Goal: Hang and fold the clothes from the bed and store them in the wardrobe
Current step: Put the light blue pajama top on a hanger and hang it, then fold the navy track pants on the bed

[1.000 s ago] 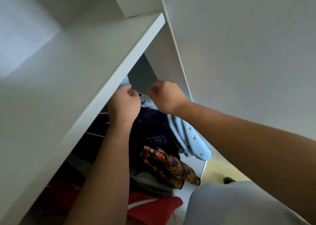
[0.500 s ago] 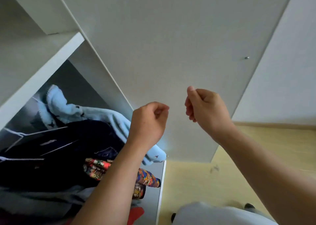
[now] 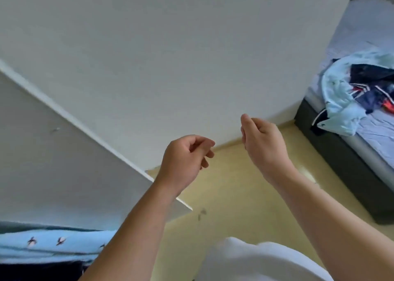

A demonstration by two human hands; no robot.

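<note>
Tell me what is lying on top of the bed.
Crumpled clothes lie on the bed: a light blue garment and a navy garment with red and white stripes. Anything beneath them is covered; the frame edge cuts them off.

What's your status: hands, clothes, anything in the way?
Left hand and right hand empty, fingers loosely curled. Clothes pile lies on the bed, at right. Nothing seen blocking the floor toward it.
</note>
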